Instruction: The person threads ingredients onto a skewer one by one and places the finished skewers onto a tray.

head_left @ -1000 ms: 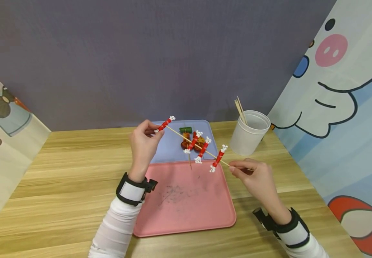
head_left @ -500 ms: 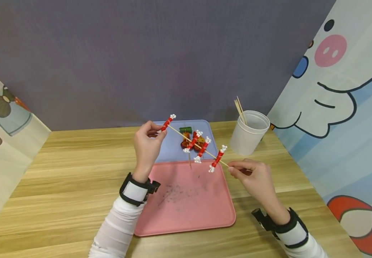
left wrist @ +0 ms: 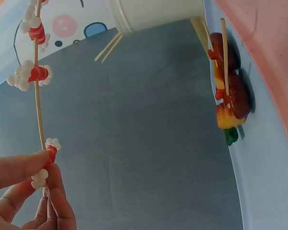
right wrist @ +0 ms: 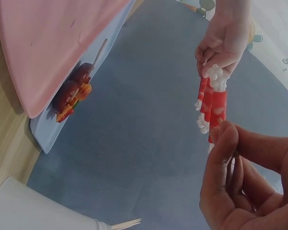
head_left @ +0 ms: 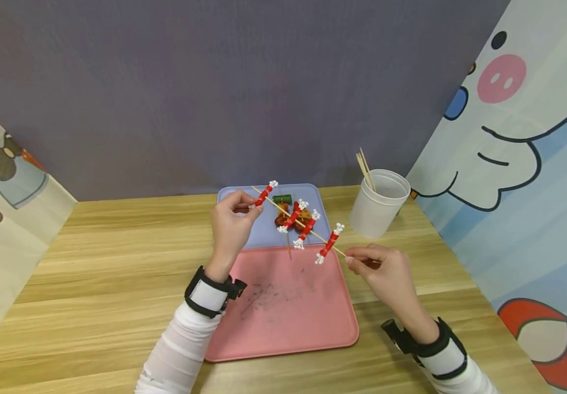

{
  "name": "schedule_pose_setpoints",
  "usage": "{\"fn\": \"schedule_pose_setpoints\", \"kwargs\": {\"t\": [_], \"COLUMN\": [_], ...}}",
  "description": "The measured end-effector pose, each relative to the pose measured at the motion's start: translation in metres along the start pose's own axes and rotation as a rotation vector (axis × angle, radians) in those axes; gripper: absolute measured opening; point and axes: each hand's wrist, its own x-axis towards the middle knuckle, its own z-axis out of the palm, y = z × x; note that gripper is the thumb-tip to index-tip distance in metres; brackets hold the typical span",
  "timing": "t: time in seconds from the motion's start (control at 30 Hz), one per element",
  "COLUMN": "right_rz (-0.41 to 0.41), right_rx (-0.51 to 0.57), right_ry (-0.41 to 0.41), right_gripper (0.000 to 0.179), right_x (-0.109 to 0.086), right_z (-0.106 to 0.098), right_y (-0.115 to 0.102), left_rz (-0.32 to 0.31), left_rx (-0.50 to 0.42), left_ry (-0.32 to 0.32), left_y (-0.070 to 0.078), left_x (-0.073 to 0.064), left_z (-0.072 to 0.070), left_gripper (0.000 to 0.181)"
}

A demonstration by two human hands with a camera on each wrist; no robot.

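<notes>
In the head view, a bamboo skewer (head_left: 319,236) slants over the trays, threaded through several short red pieces with knobbly white ends. My left hand (head_left: 231,221) pinches the farthest red piece (head_left: 266,191) between thumb and fingers, and the skewer's tip sticks out beyond it. At the other end, my right hand (head_left: 384,271) pinches the bare end of the skewer. The left wrist view shows the left thumb (left wrist: 26,165) across the red piece, with a gap of bare stick before the other pieces. In the right wrist view, the pieces line up beyond the right fingertips (right wrist: 225,132).
A pink tray (head_left: 283,317) with dark marks lies below the hands. Behind it, a blue tray (head_left: 258,235) holds skewered food with brown, yellow and green pieces (head_left: 282,210). A white bucket (head_left: 379,213) with several bamboo sticks (head_left: 364,168) stands at the back right.
My left hand has moved right with its red piece, closer to the other pieces, and the skewer's tip now shows past it. The right hand has shifted slightly left.
</notes>
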Motion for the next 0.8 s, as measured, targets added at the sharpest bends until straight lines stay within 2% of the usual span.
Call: {"fn": "schedule_pose_setpoints", "kwargs": {"t": [0.07,0.27,0.47,0.8], "right_rz": [-0.006,-0.032,-0.008,-0.006], "right_rx": [0.010,0.001,0.009,-0.025], "right_ry": [0.007,0.016,0.021,-0.020], "right_gripper": [0.010,0.009,0.009,0.013], "right_x": [-0.0005,-0.0011,-0.0009,-0.0017], "right_z": [0.0001,0.0020,0.0023,0.0072], "right_y": [-0.0001,-0.0018,-0.0025,-0.0038], "left_rz": [0.008,0.051,0.077,0.032], "left_rx": [0.002,0.014,0.024,0.039], "left_ry": [-0.003,-0.080,-0.079,-0.093], "left_y": [0.0005,0.0033,0.0048,0.0000], "left_x": [-0.0006,-0.0050,-0.0074,-0.0067], "left_z": [0.0008,0.0058,0.0067,0.0069], "left_gripper": [0.009,0.009,0.010,0.009]}}
